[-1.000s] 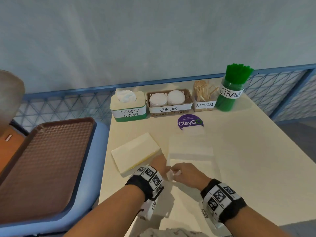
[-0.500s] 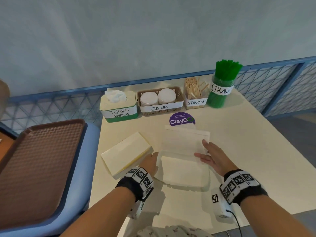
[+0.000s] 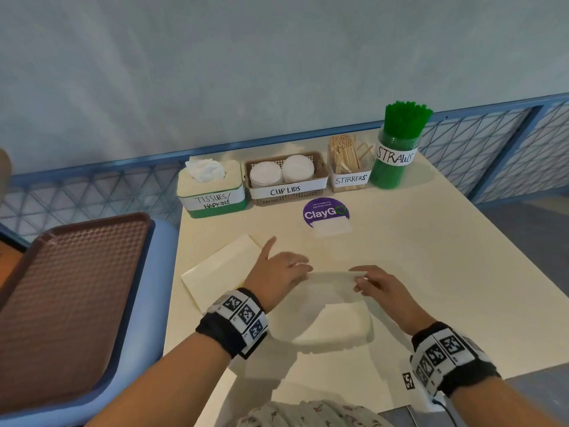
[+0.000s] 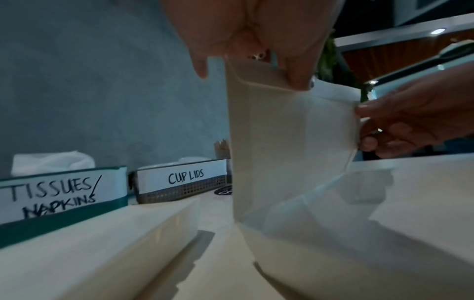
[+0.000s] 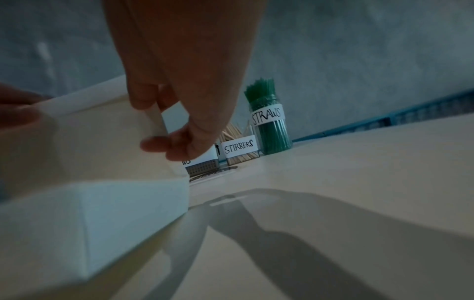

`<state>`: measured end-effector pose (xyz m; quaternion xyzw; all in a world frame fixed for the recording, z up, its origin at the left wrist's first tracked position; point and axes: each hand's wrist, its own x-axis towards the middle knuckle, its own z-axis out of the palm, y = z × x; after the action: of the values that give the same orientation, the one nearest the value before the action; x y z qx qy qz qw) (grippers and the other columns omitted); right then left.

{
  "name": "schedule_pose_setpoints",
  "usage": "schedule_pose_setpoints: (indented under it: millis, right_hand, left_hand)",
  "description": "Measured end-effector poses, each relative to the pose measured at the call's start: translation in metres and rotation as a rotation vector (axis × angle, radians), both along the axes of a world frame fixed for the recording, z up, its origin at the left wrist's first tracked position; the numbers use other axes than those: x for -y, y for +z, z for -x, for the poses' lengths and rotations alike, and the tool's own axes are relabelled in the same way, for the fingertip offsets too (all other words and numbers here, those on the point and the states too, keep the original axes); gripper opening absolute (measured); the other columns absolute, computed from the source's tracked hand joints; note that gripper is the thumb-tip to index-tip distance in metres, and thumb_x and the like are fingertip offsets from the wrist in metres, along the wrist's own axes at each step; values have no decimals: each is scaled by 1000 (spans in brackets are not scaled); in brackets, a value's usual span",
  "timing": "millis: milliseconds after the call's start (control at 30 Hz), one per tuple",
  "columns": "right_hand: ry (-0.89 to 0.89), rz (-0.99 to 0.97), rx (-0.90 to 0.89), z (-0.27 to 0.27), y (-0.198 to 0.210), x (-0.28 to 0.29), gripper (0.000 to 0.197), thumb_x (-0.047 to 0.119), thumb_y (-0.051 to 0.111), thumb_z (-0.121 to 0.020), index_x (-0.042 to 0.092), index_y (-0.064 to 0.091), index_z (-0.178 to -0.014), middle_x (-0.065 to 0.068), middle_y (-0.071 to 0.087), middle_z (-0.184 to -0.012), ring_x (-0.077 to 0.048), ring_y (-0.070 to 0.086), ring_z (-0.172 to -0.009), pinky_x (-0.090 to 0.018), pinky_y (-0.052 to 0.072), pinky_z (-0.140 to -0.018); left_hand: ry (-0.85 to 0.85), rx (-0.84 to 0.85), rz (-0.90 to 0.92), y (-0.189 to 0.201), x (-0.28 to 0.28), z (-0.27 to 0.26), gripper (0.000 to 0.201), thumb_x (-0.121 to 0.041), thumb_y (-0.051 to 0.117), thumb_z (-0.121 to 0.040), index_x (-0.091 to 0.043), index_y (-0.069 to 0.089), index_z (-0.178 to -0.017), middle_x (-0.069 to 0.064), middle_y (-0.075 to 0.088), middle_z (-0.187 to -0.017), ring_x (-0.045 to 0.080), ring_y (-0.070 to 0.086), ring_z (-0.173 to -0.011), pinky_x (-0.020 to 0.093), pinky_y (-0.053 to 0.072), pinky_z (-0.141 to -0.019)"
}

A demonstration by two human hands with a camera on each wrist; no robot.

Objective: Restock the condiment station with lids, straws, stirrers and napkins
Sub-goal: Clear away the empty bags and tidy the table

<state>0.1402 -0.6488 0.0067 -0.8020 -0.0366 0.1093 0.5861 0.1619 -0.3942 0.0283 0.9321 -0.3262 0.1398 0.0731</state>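
Two hands (image 3: 278,274) (image 3: 380,283) pinch thin, perhaps plastic wrapper (image 3: 331,286).

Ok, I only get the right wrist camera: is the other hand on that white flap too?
Observer: Yes, the left hand pinches the flap at its other top corner.
Operator: Any more packs around?
Observer: One more pack lies flat just left of that hand.
Operator: And where would napkins go?
Observer: Into a green-based box marked tissues/napkins at the left end of the row, with a tissue poking out.
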Motion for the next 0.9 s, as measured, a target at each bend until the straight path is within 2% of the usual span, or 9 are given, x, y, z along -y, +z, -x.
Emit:
schedule_pose_setpoints:
  millis: [100,200,300,367,433,500,633,833,900]
  right_hand:
    - [145,262,144,2,-4,4,29,6,55,-91,26,71,-105,14,56,-110,6,50,-97,-13,36,-80]
    - [281,404,147,10,-13,7,43,14,41,-84,23,62,-120,15,47,-119,9,40,-106,0,21,-90]
    - [240,436,125,15,-26,7,40,21,35,-92,19,60,-122,10,44,-124,-14,40,-114,-9,23,-93]
    - [203,479,113,17,-32,5,27,21,48,-96,20,62,-119,11,44,-123,-15,43,-114,-15,26,-94]
    - [197,497,144,20,-35,3,30,20,59,-90,21,59,-120,10,42,-121,-16,48,-113,-20,34,-97]
    - [132,477,141,21,-34,-1,43,18,66,-85,17,51,-125,4,39,-121,-18,51,-109,-25,43,-94]
    - [-44,415,-118,7,-27,-15,64,28,66,-84,16,34,-138,-7,41,-130,-28,53,-112,-36,48,-91]
    - [-184,81,-404,-9,-3,-17,31,26,63,-87,12,49,-111,-9,54,-109,-24,57,-94,-32,52,-62]
    - [-94,69,-434,-14,-1,-13,32,20,63,-87,9,49,-113,-12,57,-109,-22,59,-90,-28,50,-61]
  left_hand:
    - [-139,-107,-89,-16,-3,8,32,-15,59,-81,-18,68,-111,3,71,-110,23,71,-80,33,55,-75]
    - [-198,-189,-265,-38,-8,24,80,-13,87,-46,-20,54,-119,-1,69,-112,16,69,-83,22,54,-63]
    - [-151,-226,-338,-55,-11,34,77,-28,83,-57,-26,43,-123,-8,65,-120,12,67,-96,30,56,-74]
    - [-69,-280,-322,-50,-10,44,44,-42,47,-91,-25,40,-130,-7,55,-134,17,60,-115,48,54,-84]
    - [19,-522,-373,-48,-6,47,65,-56,8,-93,-23,16,-148,-6,11,-157,24,19,-144,62,29,-105]
    - [3,-691,-444,-51,-6,50,58,-44,17,-98,-27,-6,-149,-9,-21,-155,23,-18,-144,59,13,-112]
    - [-9,-757,-391,-52,-4,47,72,7,24,-94,-27,-7,-149,-4,-22,-155,22,-23,-143,51,19,-115]
    - [-43,-728,-461,-42,-9,30,85,18,27,-85,-29,-3,-149,-4,-20,-156,20,-18,-144,47,21,-115]
    - [-62,-702,-487,-38,-15,20,72,2,29,-94,-32,-4,-148,-4,-17,-157,20,-16,-145,47,20,-116]
